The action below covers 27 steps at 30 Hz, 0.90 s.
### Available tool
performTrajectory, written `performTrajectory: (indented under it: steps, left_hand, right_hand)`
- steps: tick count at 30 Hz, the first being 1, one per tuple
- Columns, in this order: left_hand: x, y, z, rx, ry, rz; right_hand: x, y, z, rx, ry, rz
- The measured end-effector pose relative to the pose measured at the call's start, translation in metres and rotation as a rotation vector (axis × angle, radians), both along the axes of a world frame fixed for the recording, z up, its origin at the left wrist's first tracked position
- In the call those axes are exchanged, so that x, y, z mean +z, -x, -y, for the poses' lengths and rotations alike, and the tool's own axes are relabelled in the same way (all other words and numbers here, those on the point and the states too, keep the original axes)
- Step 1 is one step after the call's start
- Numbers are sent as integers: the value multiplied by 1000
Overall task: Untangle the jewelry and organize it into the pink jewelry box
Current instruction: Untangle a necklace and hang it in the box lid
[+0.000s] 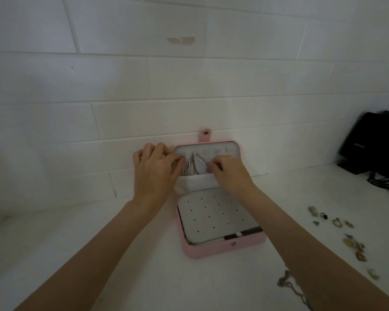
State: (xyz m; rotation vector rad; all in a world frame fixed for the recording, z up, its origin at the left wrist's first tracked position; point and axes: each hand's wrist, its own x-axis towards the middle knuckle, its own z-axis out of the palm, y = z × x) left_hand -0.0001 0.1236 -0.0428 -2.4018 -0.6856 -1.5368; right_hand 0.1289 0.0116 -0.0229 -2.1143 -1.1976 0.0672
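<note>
- Wall [189, 86] of white painted block fills the upper half of the view, with a small patch of peeling paint near the top.
- Worktop [76, 243], also white, runs beneath it; both of the person's bare forearms reach forward across it from the bottom edge.
- Black device [368, 142] with cables sits at the far right, against the wall and well apart from the work.
- Pink jewelry box [209, 249] lies open in the middle of the worktop. Its lid [208, 150] leans upright against the wall, and a pale panel [211, 218] dotted with small holes covers the base.
- Left hand [154, 169] is at the left edge of the lid, fingers curled together and seeming to pinch one end of a silver chain [190, 164].
- Right hand [228, 171] is just right of the lid's middle, fingertips pinched on what looks like another strand of chain.
- Fabric pocket [195, 182] crosses the lower part of the lid, and the chain's lower end drops behind its top edge.
- Loose small pieces [337, 223], perhaps rings and earrings, lie scattered on the worktop to the right, not yet in the box.
- Tangled chain [288, 281] lies near the right forearm, partly hidden by it.
- Risk, as a judgement: the strands hang close together in the lid, so pulling one could knot them again or drag the chain out of the pocket.
- Further risk: the right forearm could sweep the tangled chain or the loose pieces off the worktop, and pushing on the propped lid could shift the box.
</note>
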Motion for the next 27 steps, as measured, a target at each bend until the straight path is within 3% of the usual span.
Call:
performTrajectory:
  steps: [10,15,20,27]
  left_hand:
    - [-9,1,8,3,-84,-103]
    - [-13,-1,12,11,-92,-111]
    - [-15,-5,19,18,26,-137]
    - [-6,-9,23,-14,137,-55]
  right_hand:
    - [1,20,8,-55,189,674]
    - [8,19,10,-65,240,699]
    - [9,21,4,-83,299,687]
    - [-3,26,9,-35,215,695]
